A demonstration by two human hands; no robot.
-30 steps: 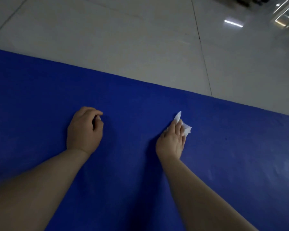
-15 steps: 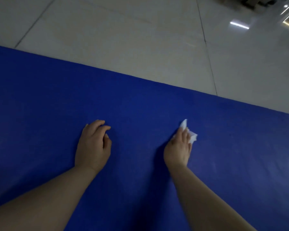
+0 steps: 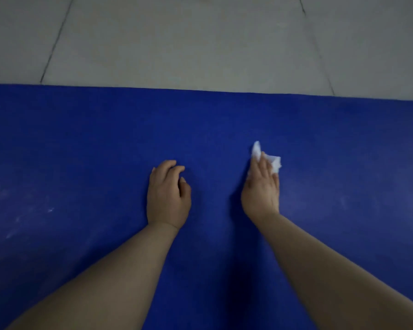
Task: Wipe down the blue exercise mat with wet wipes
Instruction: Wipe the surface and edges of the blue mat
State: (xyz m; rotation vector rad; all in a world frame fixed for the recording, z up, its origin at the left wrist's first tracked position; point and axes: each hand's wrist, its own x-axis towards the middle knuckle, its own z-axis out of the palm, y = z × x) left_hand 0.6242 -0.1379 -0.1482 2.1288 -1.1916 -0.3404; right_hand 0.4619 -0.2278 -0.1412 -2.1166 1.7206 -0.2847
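The blue exercise mat [image 3: 86, 144] fills the lower two thirds of the head view, and its far edge runs level across the frame. My right hand [image 3: 261, 186] presses a crumpled white wet wipe [image 3: 273, 161] onto the mat with fairly straight fingers. The wipe sticks out past the fingertips and to their right. My thumb is hidden. My left hand [image 3: 168, 194] rests on the mat a short way to the left, fingers curled under, holding nothing.
Grey tiled floor [image 3: 200, 44] lies beyond the mat's far edge. Faint pale smudges [image 3: 17, 215] mark the mat at the left. Both bare forearms reach in from the bottom of the frame.
The view has swung, so the mat's far edge now lies level instead of slanting. Both hands sit closer together, the right one still pressing the wipe on the mat.
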